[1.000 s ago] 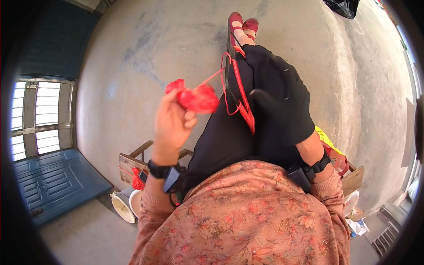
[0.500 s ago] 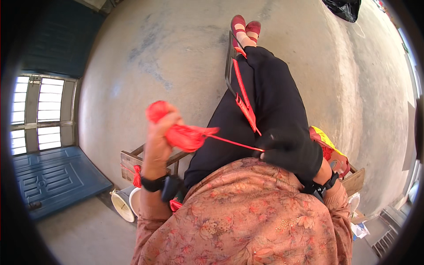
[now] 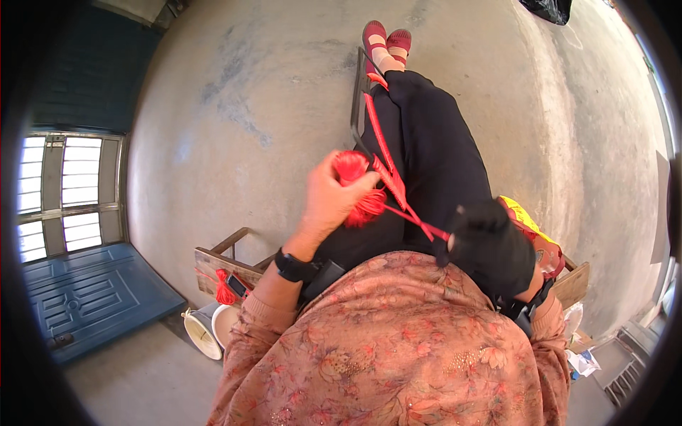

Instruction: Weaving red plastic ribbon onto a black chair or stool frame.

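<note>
My bare left hand (image 3: 328, 201) is closed around a bundle of red cord (image 3: 366, 207), held above my thigh. A strand runs from the bundle to my right hand (image 3: 494, 250), which wears a black glove and pinches the cord near my waist. A narrow red braided strip (image 3: 380, 131) stretches along my legs, its near end crossing the strand just left of the glove. Beside my left leg lies a thin dark metal frame (image 3: 355, 106); the strip's far end is near it at my ankles. How the two join is too small to tell.
I sit on a wooden bench (image 3: 574, 285). At its left end are another red cord bundle (image 3: 224, 290), a small dark device (image 3: 236, 285) and white buckets (image 3: 202, 334). A red and yellow bag (image 3: 529, 221) sits at my right hip. A black plastic bag (image 3: 550, 8) lies far right.
My left hand has swung right and inward with the cord bundle, closer to the braided strip. The gloved hand has shifted slightly right, and the strand between the hands is shorter.
</note>
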Tool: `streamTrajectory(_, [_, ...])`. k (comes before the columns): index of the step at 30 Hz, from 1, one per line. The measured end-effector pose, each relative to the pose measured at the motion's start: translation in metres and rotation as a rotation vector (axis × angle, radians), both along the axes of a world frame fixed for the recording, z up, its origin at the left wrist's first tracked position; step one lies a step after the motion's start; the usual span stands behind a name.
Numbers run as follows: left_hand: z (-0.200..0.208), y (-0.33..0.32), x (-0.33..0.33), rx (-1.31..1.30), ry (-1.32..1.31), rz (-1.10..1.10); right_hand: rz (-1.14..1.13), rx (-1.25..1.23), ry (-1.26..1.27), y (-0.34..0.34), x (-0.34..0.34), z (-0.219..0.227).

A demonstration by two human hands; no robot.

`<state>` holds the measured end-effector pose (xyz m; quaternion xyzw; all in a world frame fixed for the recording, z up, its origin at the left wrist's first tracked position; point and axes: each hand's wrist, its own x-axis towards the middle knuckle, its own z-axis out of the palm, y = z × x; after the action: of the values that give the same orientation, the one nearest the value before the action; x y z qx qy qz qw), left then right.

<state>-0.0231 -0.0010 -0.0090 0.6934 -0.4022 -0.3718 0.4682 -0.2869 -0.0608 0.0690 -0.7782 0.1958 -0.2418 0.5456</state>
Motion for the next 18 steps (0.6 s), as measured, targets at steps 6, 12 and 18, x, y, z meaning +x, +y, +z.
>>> streamTrajectory(6, [0.018, 0.004, 0.043, -0.225, 0.242, 0.104, -0.514, 0.103, -0.006, -0.071, 0.036, -0.028])
streamTrajectory(12, [-0.007, -0.02, 0.025, 0.011, 0.116, 0.013, -0.244, 0.106, 0.248, -0.057, 0.089, -0.084])
streamTrajectory(18, [-0.002, -0.019, 0.007, -0.037, 0.223, -0.032, -0.315, -0.24, -0.073, -0.074, 0.08, -0.098])
